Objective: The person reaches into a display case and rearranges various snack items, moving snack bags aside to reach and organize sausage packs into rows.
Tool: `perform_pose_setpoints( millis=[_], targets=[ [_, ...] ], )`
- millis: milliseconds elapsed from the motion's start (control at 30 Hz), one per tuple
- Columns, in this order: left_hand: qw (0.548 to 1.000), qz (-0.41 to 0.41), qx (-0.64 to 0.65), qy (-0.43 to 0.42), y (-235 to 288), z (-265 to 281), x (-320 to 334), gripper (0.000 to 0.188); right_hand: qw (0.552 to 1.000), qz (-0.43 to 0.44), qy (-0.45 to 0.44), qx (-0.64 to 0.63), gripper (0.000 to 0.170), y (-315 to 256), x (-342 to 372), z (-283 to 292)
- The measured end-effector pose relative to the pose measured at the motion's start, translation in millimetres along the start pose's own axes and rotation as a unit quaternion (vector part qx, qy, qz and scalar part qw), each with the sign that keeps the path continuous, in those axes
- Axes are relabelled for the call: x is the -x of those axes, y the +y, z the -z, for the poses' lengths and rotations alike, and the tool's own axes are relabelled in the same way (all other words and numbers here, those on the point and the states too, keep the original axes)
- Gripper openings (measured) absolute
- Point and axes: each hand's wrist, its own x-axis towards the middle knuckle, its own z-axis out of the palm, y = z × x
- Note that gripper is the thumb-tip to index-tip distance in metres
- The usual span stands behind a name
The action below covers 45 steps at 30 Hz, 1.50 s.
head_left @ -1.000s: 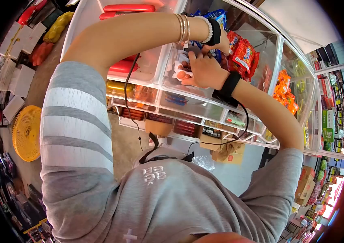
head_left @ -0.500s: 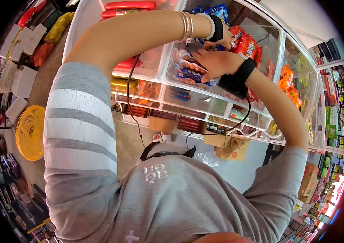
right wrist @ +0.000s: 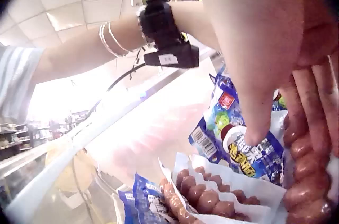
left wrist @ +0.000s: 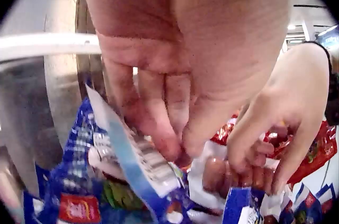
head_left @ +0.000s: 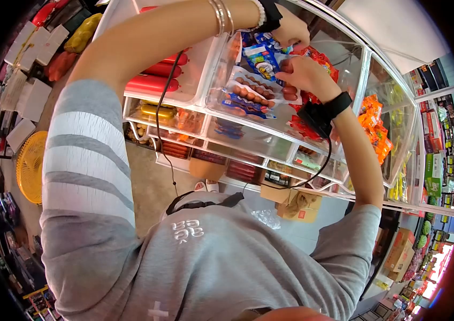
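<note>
In the head view, my left hand (head_left: 291, 29) is above blue packets (head_left: 261, 60) and beside red packets (head_left: 320, 60). Its fingers curl with the tips together in the left wrist view, above a blue packet (left wrist: 79, 181); nothing shows between them. My right hand (head_left: 310, 79) grips a pack of brown sausages (right wrist: 307, 174), with its fingers over them and the thumb over a blue packet (right wrist: 249, 152). Left of that hand lie white-backed sausage packs (head_left: 251, 91) in a clear bin. More blue packs (head_left: 243, 106) lie along its front edge.
Red sausages (head_left: 152, 83) lie in the white bin to the left. Orange packets (head_left: 374, 125) fill a section on the right. Lower clear compartments (head_left: 232, 128) sit below the bin. A black cable (head_left: 158, 112) hangs from the left wrist, another from the right.
My left hand has risen away from the sausage packs. My right hand has moved right, uncovering the packs on the left, and a blue packet now shows above them.
</note>
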Motion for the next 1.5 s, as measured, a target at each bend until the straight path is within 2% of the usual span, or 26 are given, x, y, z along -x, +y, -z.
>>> perform_pose_setpoints(
  millis=[33, 67, 200, 233, 267, 300, 367, 400, 500, 567, 633, 767, 833, 967, 1000, 1033, 1100, 1133, 1167, 1233, 1267, 1300, 1367, 1400, 1467, 1500],
  targets=[
    [0.999, 0.046, -0.006, 0.018, 18, 11, 15, 0.018, 1.0, 0.003, 0.002, -0.004, 0.044, -2, -4, 0],
    [0.994, 0.037, 0.012, 0.097, 13, 5, 17, 0.014, 1.0, 0.008, -0.008, 0.019, 0.043, -4, -7, 1],
    [0.975, 0.166, 0.084, 0.122, 64, 38, 64, 0.02, 0.999, 0.038, -0.022, 0.017, 0.042, -23, -22, 14],
    [0.969, 0.159, 0.093, 0.165, 65, 29, 70, 0.026, 0.998, 0.064, -0.026, -0.012, 0.041, -24, -27, 14],
    [0.967, 0.193, 0.073, 0.152, 67, 21, 72, 0.024, 0.993, 0.107, 0.033, -0.023, 0.036, -21, -30, 6],
    [0.963, 0.225, 0.053, 0.138, 76, 17, 74, 0.022, 0.993, 0.108, 0.034, -0.024, 0.036, -14, -35, -1],
    [0.971, 0.233, 0.024, 0.039, 75, -19, 70, 0.023, 0.98, 0.167, 0.09, -0.067, 0.032, 0, -46, -9],
    [0.967, 0.253, 0.038, -0.008, 105, -6, 80, 0.025, 0.994, 0.098, 0.042, 0.01, 0.03, -6, -41, 7],
    [0.962, 0.257, 0.062, -0.069, 116, -17, 78, 0.031, 0.993, 0.104, 0.046, -0.018, 0.024, -1, -26, 41],
    [0.944, 0.304, 0.052, -0.12, 108, -26, 60, 0.036, 0.988, 0.019, 0.033, -0.149, 0.015, -7, -15, 63],
    [0.903, 0.295, 0.201, -0.24, 106, -23, 55, 0.042, 0.949, -0.024, 0.065, -0.307, 0.017, 1, -11, 71],
    [0.958, 0.215, 0.074, -0.175, 100, -55, 46, 0.055, 0.881, 0.05, 0.117, -0.455, 0.023, 32, -14, 66],
    [0.955, 0.219, 0.078, -0.187, 98, -49, 46, 0.057, 0.88, 0.161, 0.067, -0.442, 0.022, 26, -14, 77],
    [0.967, 0.203, 0.09, -0.128, 104, -68, 47, 0.052, 0.857, 0.232, 0.055, -0.457, 0.02, 16, -10, 80],
    [0.969, 0.228, 0.042, -0.083, 119, -74, 53, 0.048, 0.897, 0.269, 0.096, -0.337, 0.017, 17, -12, 80],
    [0.96, 0.274, 0.041, -0.035, 137, -75, 57, 0.02, 0.906, 0.274, 0.08, -0.311, 0.009, 14, -12, 80],
    [0.986, 0.157, -0.05, 0.027, 121, -127, 49, 0.018, 0.921, 0.231, 0.017, -0.315, 0.012, -2, -11, 67],
    [0.972, 0.175, 0.096, 0.121, 141, -95, 76, 0.02, 0.898, 0.296, 0.019, -0.325, 0.021, -13, -12, 58],
    [0.972, 0.177, 0.096, 0.12, 141, -97, 77, 0.02, 0.924, 0.259, -0.018, -0.281, 0.023, -23, -9, 51],
    [0.962, 0.116, -0.019, 0.246, 146, -90, 82, 0.018, 0.912, 0.371, -0.052, -0.169, 0.026, -37, -13, 38],
    [0.977, 0.106, -0.05, 0.18, 146, -85, 82, 0.018, 0.92, 0.364, -0.077, -0.121, 0.024, -40, -17, 30],
    [0.963, 0.149, -0.046, 0.219, 148, -86, 79, 0.015, 0.918, 0.369, -0.078, -0.122, 0.024, -41, -18, 20],
    [0.926, 0.031, 0.067, 0.37, 118, -146, 62, 0.01, 0.914, 0.399, -0.032, -0.063, 0.027, -40, -21, 5],
    [0.927, 0.035, 0.066, 0.369, 124, -131, 68, 0.01, 0.916, 0.384, -0.066, -0.094, 0.034, -49, -15, 11],
    [0.972, 0.17, 0.091, 0.135, 145, -78, 80, 0.006, 0.918, 0.374, -0.09, -0.095, 0.037, -49, -17, 8],
    [0.972, 0.171, 0.09, 0.135, 148, -70, 81, 0.006, 0.921, 0.361, -0.115, -0.094, 0.041, -49, -17, 8]
  ],
)
